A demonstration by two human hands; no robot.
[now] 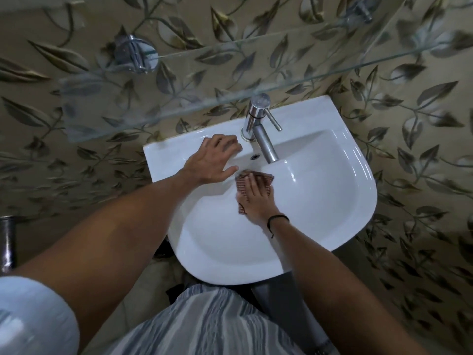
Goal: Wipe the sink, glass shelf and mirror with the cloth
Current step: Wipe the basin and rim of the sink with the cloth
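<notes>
From my station I read the right hand (256, 198) as flat and open inside the sink (358, 175). Its fingers (252, 183) lie straight and close together, pressing the cloth (266, 178) against the sloping back wall of the basin. The cloth is a small reddish checked piece. It shows beyond the fingertips, to their right, and in a narrow strip along the thumb side down toward the wrist; the rest is under the palm. I cannot tell whether the thumb pinches an edge, since it is hidden. A dark cord wristband (277, 219) sits just behind that hand. The left hand (213, 160) rests on the flat back rim of the sink, palm down, with its fingers (225, 143) spread and slightly bent, tips touching the white ledge and holding nothing. Its thumb (230, 171) reaches out toward the cloth and ends just beside the cloth's upper left corner; I cannot make out contact. Just right of the left fingertips stands the chrome tap (258, 129), its spout ending above and slightly right of the right fingertips. The overflow hole (255, 156) lies between the two hands. The glass shelf (179, 80) hangs on the leaf-patterned wall beyond the left fingers, well apart from both hands.
</notes>
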